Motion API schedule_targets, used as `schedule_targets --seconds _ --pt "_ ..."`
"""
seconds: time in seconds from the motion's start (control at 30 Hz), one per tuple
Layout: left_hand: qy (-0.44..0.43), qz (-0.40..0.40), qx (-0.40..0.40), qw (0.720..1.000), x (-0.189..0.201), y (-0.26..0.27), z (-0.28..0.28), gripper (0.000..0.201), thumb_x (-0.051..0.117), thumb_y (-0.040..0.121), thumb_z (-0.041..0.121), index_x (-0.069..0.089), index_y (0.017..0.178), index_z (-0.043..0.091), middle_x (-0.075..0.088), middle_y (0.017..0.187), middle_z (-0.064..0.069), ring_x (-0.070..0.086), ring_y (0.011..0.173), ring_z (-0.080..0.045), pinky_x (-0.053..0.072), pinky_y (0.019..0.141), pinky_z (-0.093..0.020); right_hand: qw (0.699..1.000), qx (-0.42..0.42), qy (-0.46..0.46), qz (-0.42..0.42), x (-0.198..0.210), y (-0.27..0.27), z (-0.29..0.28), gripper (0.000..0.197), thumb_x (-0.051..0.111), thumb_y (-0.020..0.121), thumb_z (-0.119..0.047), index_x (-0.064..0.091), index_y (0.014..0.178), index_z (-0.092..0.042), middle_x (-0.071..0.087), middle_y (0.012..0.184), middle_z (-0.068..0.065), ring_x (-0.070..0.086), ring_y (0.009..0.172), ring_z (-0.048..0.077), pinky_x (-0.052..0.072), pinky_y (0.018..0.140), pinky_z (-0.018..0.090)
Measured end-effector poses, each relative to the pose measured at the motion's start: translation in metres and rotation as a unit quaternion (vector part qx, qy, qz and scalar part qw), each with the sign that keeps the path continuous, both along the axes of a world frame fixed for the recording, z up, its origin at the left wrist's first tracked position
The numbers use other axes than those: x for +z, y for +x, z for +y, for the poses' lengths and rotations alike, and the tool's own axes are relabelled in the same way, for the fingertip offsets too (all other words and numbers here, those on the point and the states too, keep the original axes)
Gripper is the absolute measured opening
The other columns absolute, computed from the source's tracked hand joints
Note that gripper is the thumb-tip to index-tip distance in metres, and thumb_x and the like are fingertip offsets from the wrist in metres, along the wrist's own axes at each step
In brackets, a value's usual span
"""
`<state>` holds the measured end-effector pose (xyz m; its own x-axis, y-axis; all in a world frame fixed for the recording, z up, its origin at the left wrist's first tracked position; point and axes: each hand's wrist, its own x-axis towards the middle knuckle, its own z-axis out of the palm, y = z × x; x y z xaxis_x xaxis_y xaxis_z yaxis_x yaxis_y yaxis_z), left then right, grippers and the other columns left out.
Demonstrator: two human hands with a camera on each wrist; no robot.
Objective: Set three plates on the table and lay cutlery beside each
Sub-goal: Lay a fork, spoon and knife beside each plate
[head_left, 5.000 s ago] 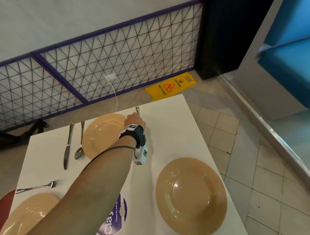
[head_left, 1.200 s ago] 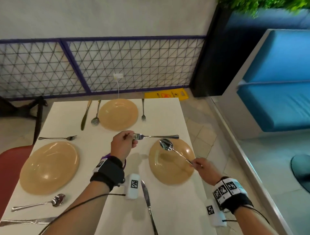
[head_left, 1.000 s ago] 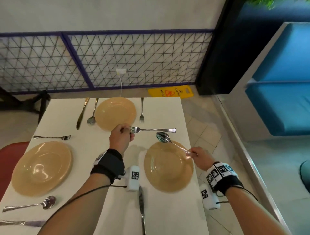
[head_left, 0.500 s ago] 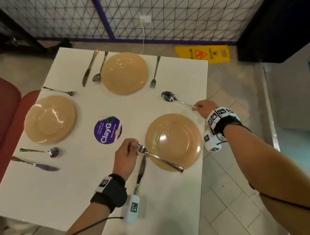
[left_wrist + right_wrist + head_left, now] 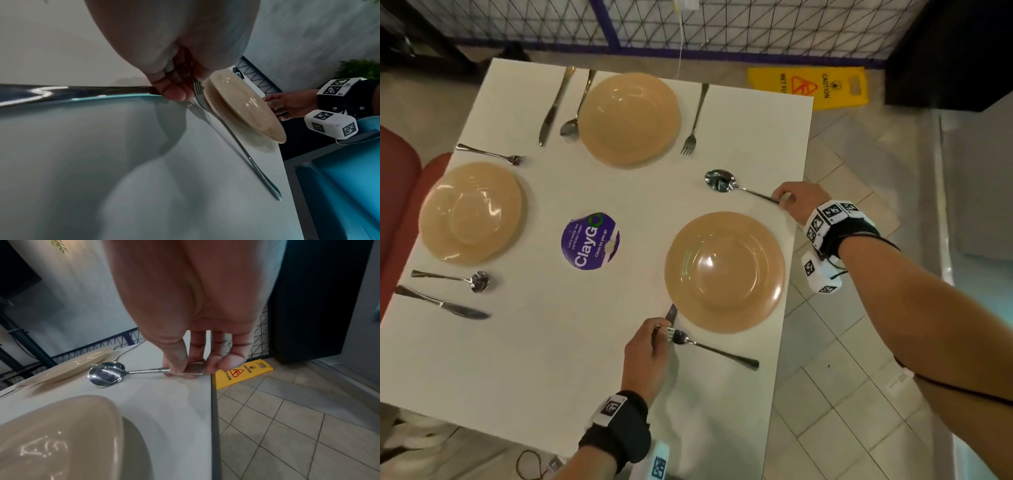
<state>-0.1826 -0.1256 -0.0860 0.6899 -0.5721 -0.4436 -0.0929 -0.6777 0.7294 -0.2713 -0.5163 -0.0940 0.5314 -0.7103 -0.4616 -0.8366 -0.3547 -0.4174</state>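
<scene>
While our left hand [image 5: 645, 356] pinches the fork [image 5: 709, 347] and our right [image 5: 796, 202] the spoon [image 5: 726, 181], both flanking the near plate [image 5: 724, 270], either handle could slide off the bench [image 5: 585, 325] edge.

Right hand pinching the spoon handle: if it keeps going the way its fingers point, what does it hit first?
The right hand points along the spoon toward the table middle. Past the spoon bowl, likely bare tabletop between the near plate and far plate; depth is uncertain.

Dim indoor light, plate glare, perhaps motion-blurred
</scene>
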Motion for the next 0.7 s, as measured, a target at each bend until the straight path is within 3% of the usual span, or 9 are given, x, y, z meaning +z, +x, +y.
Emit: schedule_targets --seconds 0.07,0.13,0.37,0.57,0.7 --pt "0.004 0.001 0.005 1.0 -0.003 -0.002 0.001 0.019 0.051 0.097 0.009 0.062 0.094 0.024 0.074 0.083 0.013 0.067 0.084 0.0 0.046 0.078 -0.017 1.0 0.016 -0.012 0.002 0.001 0.001 0.001 0.032 0.038 0.096 -0.011 0.067 0.106 -0.019 0.058 0.089 0.0 0.052 0.076 0.02 0.038 0.068 0.028" --pt "0.014 -0.005 0.005 1.0 -0.002 -0.004 0.001 0.019 0.053 0.097 0.012 0.062 0.093 0.028 0.075 0.09 0.007 0.067 0.089 -0.005 0.045 0.079 -0.014 0.999 0.028 -0.027 0.003 -0.001 0.004 0.0 0.029 0.041 0.095 -0.01 0.067 0.103 -0.02 0.059 0.098 0.006 0.054 0.082 0.023 0.04 0.072 0.031" --pt "0.05 -0.035 0.008 0.998 -0.006 -0.003 0.0 0.015 0.062 0.092 0.014 0.068 0.093 0.027 0.07 0.092 0.011 0.066 0.087 -0.008 0.045 0.076 -0.014 0.995 0.067 -0.059 0.035 -0.009 0.007 0.001 0.014 0.049 0.096 -0.018 0.057 0.106 -0.022 0.052 0.109 0.007 0.05 0.106 0.029 0.042 0.079 0.036" --pt "0.061 -0.043 0.005 0.997 -0.004 0.0 -0.001 0.014 0.064 0.091 0.014 0.068 0.094 0.027 0.068 0.092 0.013 0.064 0.086 -0.004 0.04 0.073 -0.007 0.989 0.096 -0.103 0.04 -0.009 0.011 0.007 0.016 0.049 0.094 -0.012 0.055 0.107 -0.02 0.054 0.11 0.008 0.048 0.105 0.03 0.045 0.075 0.038" --pt "0.053 -0.047 0.003 0.997 -0.005 0.002 -0.001 0.016 0.064 0.091 0.013 0.067 0.091 0.029 0.068 0.091 0.014 0.064 0.085 -0.003 0.041 0.072 -0.008 0.986 0.109 -0.124 0.03 -0.01 0.018 0.014 0.018 0.05 0.094 -0.012 0.056 0.107 -0.022 0.055 0.11 0.007 0.048 0.102 0.028 0.039 0.068 0.036"
